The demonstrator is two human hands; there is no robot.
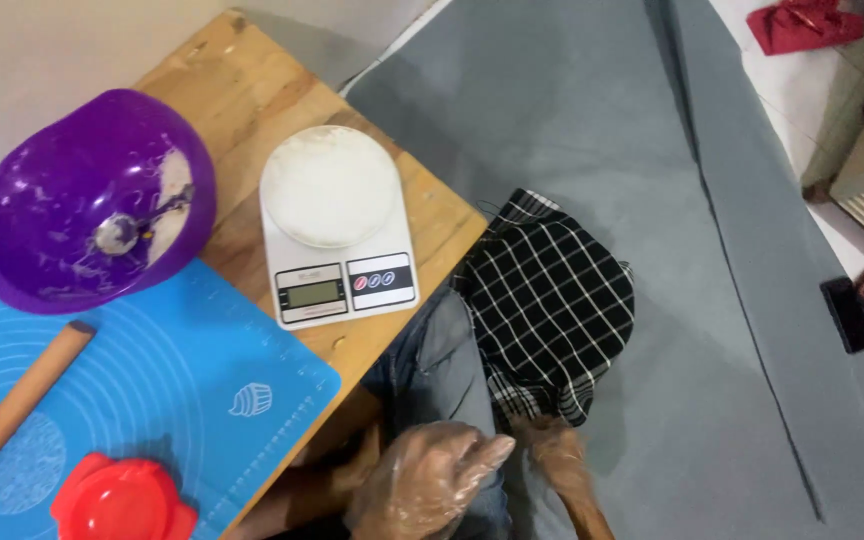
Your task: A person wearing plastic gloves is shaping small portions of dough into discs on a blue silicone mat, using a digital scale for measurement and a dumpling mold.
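Note:
My left hand (430, 478), in a clear plastic glove, rests flat on my jeans-covered lap (432, 365) at the bottom of the view. Its fingertips point right and almost touch a black-and-white checked cloth (552, 300) lying over my knee. My right hand (559, 452) is just right of it and pinches the lower edge of that cloth. Both hands are off the wooden table (252, 90), beyond its near corner.
On the table stand a white kitchen scale (337, 225), a purple bowl (82, 210) holding a spoon, and a blue silicone mat (182, 390) with a wooden rolling pin (17, 405) and a red round mould (122, 500). A grey mattress (652, 150) fills the right, with a dark phone (847, 313) beyond.

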